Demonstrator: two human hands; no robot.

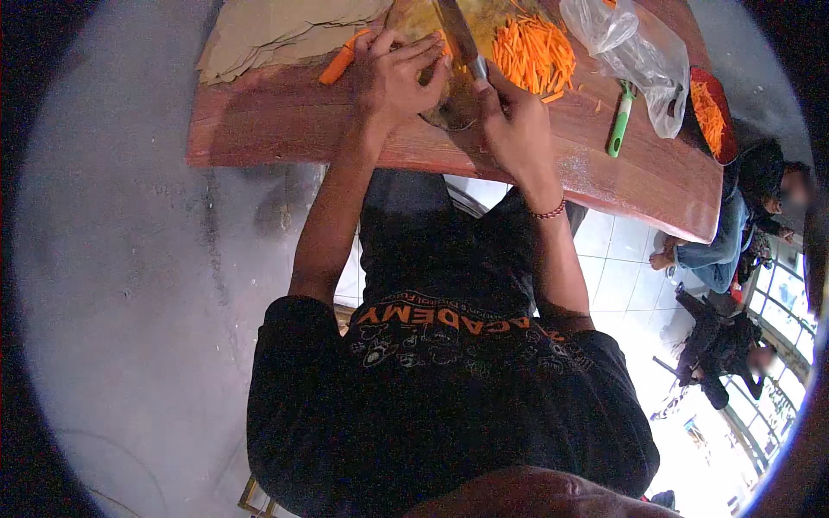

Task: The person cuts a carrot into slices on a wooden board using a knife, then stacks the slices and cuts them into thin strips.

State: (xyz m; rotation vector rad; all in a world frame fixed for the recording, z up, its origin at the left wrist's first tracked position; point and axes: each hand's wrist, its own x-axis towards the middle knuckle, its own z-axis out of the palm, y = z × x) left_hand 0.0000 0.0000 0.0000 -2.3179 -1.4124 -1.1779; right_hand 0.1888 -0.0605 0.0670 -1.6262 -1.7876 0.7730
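Note:
A knife (460,36) is in my right hand (518,121), its blade pointing away over a worn round board (414,15). My left hand (399,76) rests on the board to the left of the blade, fingers bent over some orange carrot partly hidden beneath them. Beside that hand, on its left, lies a carrot piece (338,64). A heap of thin carrot strips (534,56) sits right of the knife at the board's edge.
The wooden table (276,121) carries brown paper sheets (276,30) at the left. Towards the right are a green-handled peeler (621,121), a clear plastic bag (643,60) and a red container of carrot shreds (710,116). Two people are at the far right.

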